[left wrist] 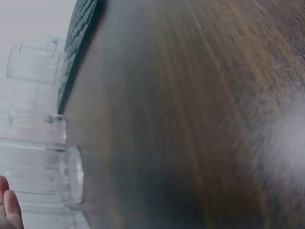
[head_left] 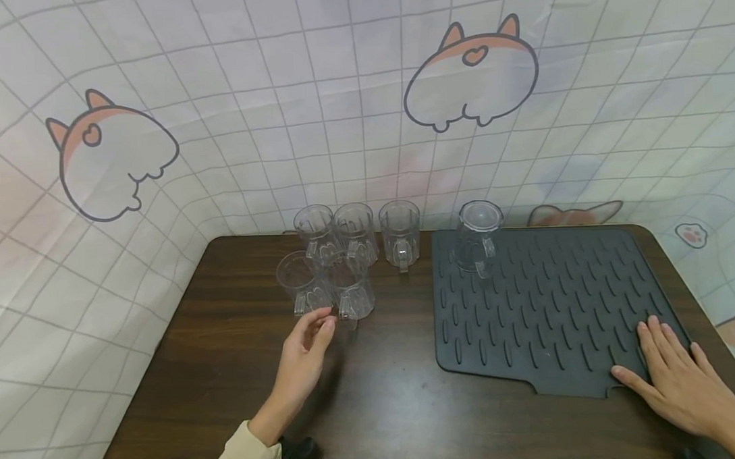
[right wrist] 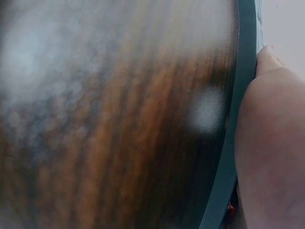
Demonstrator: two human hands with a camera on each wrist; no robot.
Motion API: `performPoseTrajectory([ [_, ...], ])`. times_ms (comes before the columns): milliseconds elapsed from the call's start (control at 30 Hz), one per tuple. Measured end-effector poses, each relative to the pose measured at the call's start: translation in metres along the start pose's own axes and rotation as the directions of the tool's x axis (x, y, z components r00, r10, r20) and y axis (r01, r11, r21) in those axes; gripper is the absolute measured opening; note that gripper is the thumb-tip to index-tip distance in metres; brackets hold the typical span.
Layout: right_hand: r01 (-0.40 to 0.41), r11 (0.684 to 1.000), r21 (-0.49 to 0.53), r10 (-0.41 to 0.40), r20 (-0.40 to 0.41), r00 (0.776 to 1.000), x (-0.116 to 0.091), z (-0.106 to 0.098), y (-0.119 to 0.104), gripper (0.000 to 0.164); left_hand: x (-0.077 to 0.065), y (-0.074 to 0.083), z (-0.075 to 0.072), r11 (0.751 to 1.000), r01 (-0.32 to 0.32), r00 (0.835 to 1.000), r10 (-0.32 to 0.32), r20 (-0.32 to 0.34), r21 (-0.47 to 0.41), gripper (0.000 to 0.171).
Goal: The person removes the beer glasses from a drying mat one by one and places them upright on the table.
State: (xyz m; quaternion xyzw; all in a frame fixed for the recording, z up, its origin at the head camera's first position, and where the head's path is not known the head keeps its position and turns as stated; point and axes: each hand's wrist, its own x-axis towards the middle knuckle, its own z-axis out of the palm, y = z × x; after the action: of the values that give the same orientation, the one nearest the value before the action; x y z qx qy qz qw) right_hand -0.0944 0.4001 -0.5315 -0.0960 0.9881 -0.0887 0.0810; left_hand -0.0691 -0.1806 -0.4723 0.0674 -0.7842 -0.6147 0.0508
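Note:
My left hand (head_left: 305, 350) is beside the front pair of clear glass mugs, its loosely bent fingertips right at the handle of the front right mug (head_left: 359, 294). The front left mug (head_left: 296, 276) stands close against it, handle toward me. In the left wrist view, the fingers (left wrist: 13, 210) show at the lower left edge, near a mug (left wrist: 35, 169). My right hand (head_left: 682, 374) lies flat with fingers spread on the near right corner of a dark ribbed drying mat (head_left: 567, 378). In the right wrist view, the thumb side (right wrist: 271, 138) rests along the mat's edge (right wrist: 228, 138).
Behind the front pair stand three more upright glass mugs, left (head_left: 312, 221), middle (head_left: 355, 220) and right (head_left: 399, 221). One mug (head_left: 479, 219) is upside down on the mat's far left corner. A patterned cloth wall (head_left: 364, 121) rises behind the brown wooden table (head_left: 225, 342).

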Motion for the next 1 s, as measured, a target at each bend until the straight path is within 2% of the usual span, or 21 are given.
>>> performPoseTrajectory([
  [233,-0.009,1.0,0.007,0.009,0.008,1.0,0.0,0.0,0.002,0.102,0.003,0.021,0.005,0.992,-0.118,0.992,0.119,0.034,-0.033,0.037],
  [400,-0.008,1.0,0.019,0.008,0.022,1.0,0.0,-0.001,0.001,0.101,0.009,0.034,0.019,0.983,-0.171,0.979,0.177,0.098,-0.066,0.037],
  [533,-0.008,1.0,0.024,0.007,0.031,0.999,0.0,-0.001,0.0,0.1,0.015,0.04,0.033,0.976,-0.201,0.963,0.212,0.168,-0.077,0.035],
  [667,-0.005,0.999,0.036,0.003,0.035,0.999,-0.001,-0.001,0.0,0.1,0.022,0.04,0.051,0.975,-0.206,0.949,0.219,0.226,-0.081,0.034],
  [833,0.013,0.999,0.05,-0.015,0.029,0.999,-0.003,0.001,-0.001,0.099,0.03,0.043,0.077,0.979,-0.179,0.941,0.198,0.273,-0.094,0.034],
  [1000,0.02,0.999,0.044,-0.021,0.021,1.0,-0.002,-0.002,0.0,0.099,0.037,0.051,0.104,0.973,-0.18,0.917,0.218,0.333,-0.142,0.035],
])
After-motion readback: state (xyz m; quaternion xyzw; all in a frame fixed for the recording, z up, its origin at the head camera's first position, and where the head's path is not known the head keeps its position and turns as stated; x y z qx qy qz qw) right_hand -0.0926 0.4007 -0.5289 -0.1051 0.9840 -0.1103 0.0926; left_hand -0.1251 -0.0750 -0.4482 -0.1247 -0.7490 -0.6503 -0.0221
